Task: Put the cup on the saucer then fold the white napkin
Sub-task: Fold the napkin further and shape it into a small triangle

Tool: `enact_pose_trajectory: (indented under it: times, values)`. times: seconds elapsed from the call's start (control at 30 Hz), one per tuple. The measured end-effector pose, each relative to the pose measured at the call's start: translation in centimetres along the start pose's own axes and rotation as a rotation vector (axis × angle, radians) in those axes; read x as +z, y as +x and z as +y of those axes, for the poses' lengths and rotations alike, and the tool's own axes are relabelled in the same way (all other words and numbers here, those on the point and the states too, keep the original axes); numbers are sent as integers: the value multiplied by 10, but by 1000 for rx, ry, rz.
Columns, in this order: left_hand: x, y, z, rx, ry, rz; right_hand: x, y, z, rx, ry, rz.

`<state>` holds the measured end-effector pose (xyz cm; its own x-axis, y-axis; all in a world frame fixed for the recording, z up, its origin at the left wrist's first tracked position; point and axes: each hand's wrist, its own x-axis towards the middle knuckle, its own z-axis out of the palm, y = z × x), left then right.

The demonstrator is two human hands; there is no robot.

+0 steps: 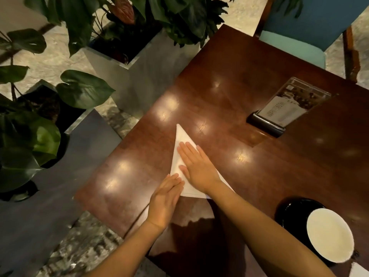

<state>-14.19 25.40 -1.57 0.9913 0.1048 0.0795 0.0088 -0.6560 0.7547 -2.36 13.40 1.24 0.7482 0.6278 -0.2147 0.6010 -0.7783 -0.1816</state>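
White napkin (180, 148), triangular, on glossy dark wood table (229, 80). Right hand (196, 166) and left hand (166, 198) flat, unclenched, pressing it. Cup (330, 234) on black saucer (293, 209), near right.

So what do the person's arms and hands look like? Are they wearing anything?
Both arms are bare up to the picture's edge, so no sleeves show. The left hand and right hand have no gloves, and I can't see any rings, watch or bracelet. The fingernails look short and plain.
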Motion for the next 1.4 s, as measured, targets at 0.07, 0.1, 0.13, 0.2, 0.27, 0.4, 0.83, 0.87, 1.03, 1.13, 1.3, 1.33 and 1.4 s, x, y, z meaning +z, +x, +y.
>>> enact_pose_trajectory:
  times: [0.07,0.1,0.13,0.2,0.27,0.4,0.83,0.87,1.03,1.13,1.3,1.33,1.4]
  values:
    - [2,0,-2,91,41,19,3,10,5,19,-10,26]
    - [4,0,-4,122,68,41,2,15,6,23,3,35]
    - [6,0,-7,143,78,71,1,21,7,22,16,45]
    - [10,-1,-12,170,92,125,-2,38,9,28,31,40]
    - [13,-2,-16,189,101,147,-8,53,11,47,27,28]
    - [13,-4,-17,189,71,132,-16,78,19,62,26,32]
    - [2,0,2,171,158,106,-65,117,30,101,386,-146]
    - [1,0,4,175,176,107,-69,117,30,110,430,-167]
    - [-13,-3,16,-50,59,121,-87,116,32,144,582,-107]
    - [-23,-5,16,-257,18,177,-87,113,33,165,618,-77]
    - [-30,1,22,-333,86,154,-86,110,39,222,706,-65]
    - [-31,4,24,-349,81,155,-86,109,40,229,717,-62]
    - [-31,11,26,-388,57,142,-85,108,40,239,735,-56]
